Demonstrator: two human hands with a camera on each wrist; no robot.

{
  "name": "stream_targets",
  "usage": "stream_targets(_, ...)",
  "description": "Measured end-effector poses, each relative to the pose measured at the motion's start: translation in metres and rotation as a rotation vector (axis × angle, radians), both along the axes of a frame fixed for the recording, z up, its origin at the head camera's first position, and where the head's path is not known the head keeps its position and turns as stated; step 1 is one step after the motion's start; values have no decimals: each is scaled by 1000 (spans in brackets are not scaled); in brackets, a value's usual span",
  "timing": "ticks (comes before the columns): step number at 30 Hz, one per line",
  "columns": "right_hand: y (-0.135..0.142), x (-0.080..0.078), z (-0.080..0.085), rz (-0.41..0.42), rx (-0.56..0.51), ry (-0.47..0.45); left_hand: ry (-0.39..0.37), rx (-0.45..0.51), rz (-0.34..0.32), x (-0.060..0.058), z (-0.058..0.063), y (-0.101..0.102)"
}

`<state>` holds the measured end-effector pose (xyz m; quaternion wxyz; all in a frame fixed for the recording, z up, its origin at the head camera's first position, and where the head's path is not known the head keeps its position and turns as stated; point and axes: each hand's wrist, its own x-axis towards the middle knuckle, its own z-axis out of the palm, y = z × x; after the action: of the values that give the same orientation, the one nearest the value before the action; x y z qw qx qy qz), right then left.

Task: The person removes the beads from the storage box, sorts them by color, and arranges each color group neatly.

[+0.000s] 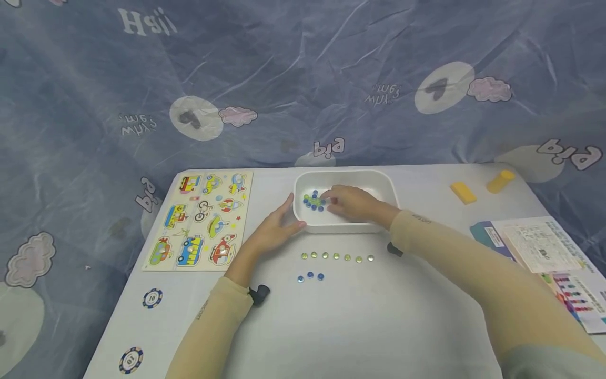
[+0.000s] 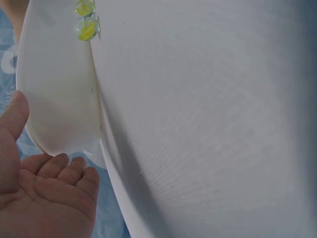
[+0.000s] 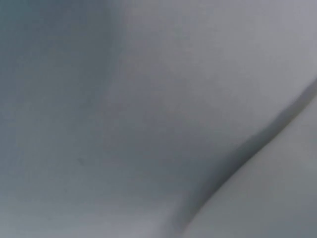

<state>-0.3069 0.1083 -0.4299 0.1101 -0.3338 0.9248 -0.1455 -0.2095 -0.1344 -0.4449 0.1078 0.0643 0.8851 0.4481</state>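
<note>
A white rectangular tray (image 1: 349,229) holds a cluster of blue and green-yellow glass beads (image 1: 313,201) at its left end. My right hand (image 1: 352,202) reaches into the tray with bent fingers beside the cluster; whether a bead is between the fingertips is hidden. The left hand (image 1: 274,229) rests at the tray's left end, its thumb and fingers spread by the corner; the left wrist view also shows this palm with nothing in it. In front of the tray lies a row of several yellow-green beads (image 1: 336,256), and nearer still, three blue beads (image 1: 310,275).
A picture puzzle board (image 1: 201,221) lies on the left, with two poker chips (image 1: 152,298) below it. A yellow block (image 1: 463,193), a yellow cylinder (image 1: 500,181) and printed sheets (image 1: 544,258) are on the right. Patterned blue cloth hangs behind the table.
</note>
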Motion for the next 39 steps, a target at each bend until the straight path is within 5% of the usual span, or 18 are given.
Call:
stream_targets(11,4,3,2,-28,50,27,1,-14,-1,0,1,3)
stream_targets(19,15,14,24,-70,55,46,4,-17,7,-2,3,2)
stream_targets(32,31,84,58,-67,-171,131,10,-9,5,-3,-1,2)
stream_targets(39,31,130,52,1,-195,95,-4,-5,16,-1,-2,2)
